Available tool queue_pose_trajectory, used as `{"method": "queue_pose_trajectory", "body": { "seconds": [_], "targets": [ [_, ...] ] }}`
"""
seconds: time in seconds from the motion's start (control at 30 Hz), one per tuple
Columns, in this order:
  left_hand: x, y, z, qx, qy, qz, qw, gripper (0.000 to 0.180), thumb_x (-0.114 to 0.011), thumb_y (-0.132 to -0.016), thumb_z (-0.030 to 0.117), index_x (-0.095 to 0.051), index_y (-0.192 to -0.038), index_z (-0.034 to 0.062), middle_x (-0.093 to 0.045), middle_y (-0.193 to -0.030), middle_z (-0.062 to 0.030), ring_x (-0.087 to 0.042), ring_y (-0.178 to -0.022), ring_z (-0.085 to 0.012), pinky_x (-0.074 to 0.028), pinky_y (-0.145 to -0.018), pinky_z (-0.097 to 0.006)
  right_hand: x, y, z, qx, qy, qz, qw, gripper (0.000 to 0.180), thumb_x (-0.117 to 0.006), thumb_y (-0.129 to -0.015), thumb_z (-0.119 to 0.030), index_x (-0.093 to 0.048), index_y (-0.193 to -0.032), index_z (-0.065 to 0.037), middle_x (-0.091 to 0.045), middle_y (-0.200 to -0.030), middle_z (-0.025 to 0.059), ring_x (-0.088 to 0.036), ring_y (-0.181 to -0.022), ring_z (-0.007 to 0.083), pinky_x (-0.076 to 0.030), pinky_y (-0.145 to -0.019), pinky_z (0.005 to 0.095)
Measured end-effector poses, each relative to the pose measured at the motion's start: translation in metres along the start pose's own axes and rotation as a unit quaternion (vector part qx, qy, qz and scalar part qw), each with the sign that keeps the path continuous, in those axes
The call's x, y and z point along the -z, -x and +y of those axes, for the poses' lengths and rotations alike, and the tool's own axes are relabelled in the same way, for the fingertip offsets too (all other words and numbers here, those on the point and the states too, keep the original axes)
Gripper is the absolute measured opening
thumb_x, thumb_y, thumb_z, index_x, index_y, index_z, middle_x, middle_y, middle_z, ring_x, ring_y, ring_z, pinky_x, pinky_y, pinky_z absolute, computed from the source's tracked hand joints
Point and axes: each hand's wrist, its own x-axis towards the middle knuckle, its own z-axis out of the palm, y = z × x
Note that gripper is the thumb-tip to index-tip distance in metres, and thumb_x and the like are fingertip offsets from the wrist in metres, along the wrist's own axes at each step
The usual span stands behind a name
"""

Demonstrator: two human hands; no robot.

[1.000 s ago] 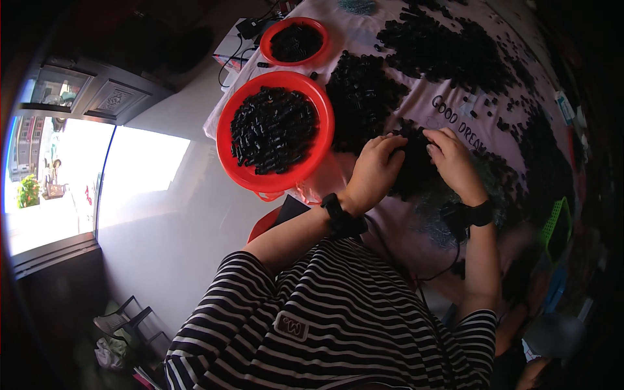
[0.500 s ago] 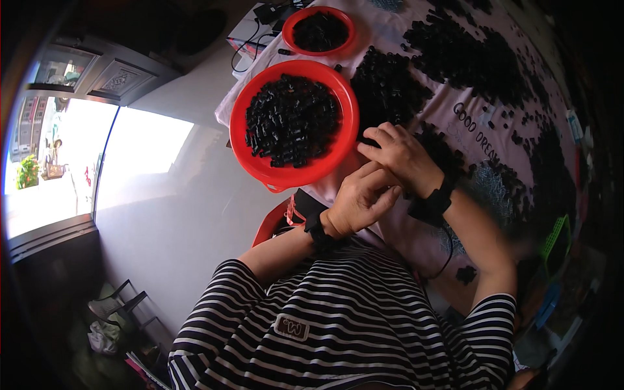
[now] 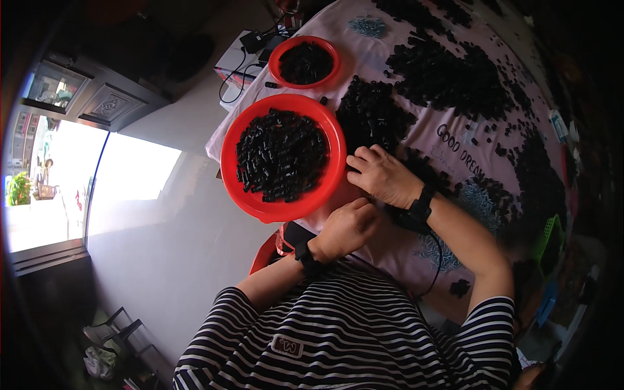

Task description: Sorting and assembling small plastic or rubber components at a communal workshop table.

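Note:
Just right of a big red basin both my hands work close together. My left hand is curled closed, thumb side up; whatever it may hold is hidden by its fingers. Slightly farther off and to the right, my right hand has its fingers bent together beside the basin's rim, and I cannot make out anything in them. Small black cylindrical plastic parts fill the basin. More such parts lie in a dark pile just beyond my right hand.
A smaller red basin with black parts stands farther back. Black parts spread over the pink cloth. Greyish-blue screw-like pieces lie right of my right forearm, near a green plastic basket. A dark cable hangs by that forearm.
My hands have drawn apart: the left sits lower with its fingers closed in, the right a little to its upper right. The whole view has shifted, so the basins appear lower.

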Motion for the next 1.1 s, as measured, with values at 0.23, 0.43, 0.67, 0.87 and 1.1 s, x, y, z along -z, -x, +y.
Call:
{"method": "queue_pose_trajectory", "body": {
  "seconds": [0.23,0.43,0.67,0.87,1.1],
  "targets": [
    [-0.006,-0.002,-0.008,-0.011,-0.091,-0.048,0.995,0.02,-0.065,-0.082,0.017,-0.065,-0.098,0.0043,-0.062,-0.096,-0.0155,-0.064,-0.088,-0.037,-0.054,-0.077,-0.048,0.001,-0.007,0.014,-0.023,0.021,-0.006,1.0,0.014,-0.06,-0.082,-0.011,-0.065,-0.095,-0.009,-0.058,-0.11,0.0056,-0.052,-0.117,0.0248,-0.045,-0.103,0.0401],
    [-0.003,-0.007,-0.004,0.036,-0.09,-0.076,0.992,0.022,-0.064,-0.082,0.019,-0.064,-0.098,0.0035,-0.062,-0.099,-0.0167,-0.065,-0.091,-0.0379,-0.054,-0.079,-0.048,0.0,-0.01,0.046,-0.037,0.065,0.056,0.996,0.011,-0.057,-0.084,-0.011,-0.064,-0.092,-0.009,-0.06,-0.108,0.0042,-0.056,-0.112,0.0236,-0.049,-0.097,0.037],
    [-0.004,-0.003,-0.002,0.039,-0.097,-0.077,0.992,0.022,-0.064,-0.083,0.02,-0.064,-0.098,0.0034,-0.062,-0.099,-0.0168,-0.064,-0.092,-0.0383,-0.054,-0.08,-0.048,-0.006,-0.008,0.071,-0.077,-0.008,0.103,0.992,0.013,-0.064,-0.083,-0.006,-0.068,-0.096,-0.008,-0.064,-0.103,0.0047,-0.06,-0.104,0.0252,-0.051,-0.094,0.0369],
    [0.001,-0.002,-0.001,0.039,-0.097,-0.082,0.991,0.02,-0.063,-0.085,0.019,-0.064,-0.096,0.0027,-0.062,-0.098,-0.0169,-0.065,-0.091,-0.0386,-0.054,-0.079,-0.048,0.017,0.009,0.075,-0.221,-0.244,0.197,0.924,0.022,-0.065,-0.092,0.002,-0.07,-0.113,-0.002,-0.069,-0.102,0.0069,-0.064,-0.091,0.015,-0.052,-0.079,0.0274],
    [0.007,-0.026,0.011,0.066,-0.07,-0.009,0.995,0.019,-0.063,-0.089,0.019,-0.067,-0.102,0.0047,-0.066,-0.098,-0.0166,-0.066,-0.09,-0.0386,-0.054,-0.079,-0.048,0.03,0.042,0.064,-0.279,-0.278,0.08,0.916,0.013,-0.071,-0.087,-0.002,-0.069,-0.1,-0.001,-0.063,-0.097,0.0069,-0.063,-0.09,0.0171,-0.052,-0.081,0.0294]
  ]
}}
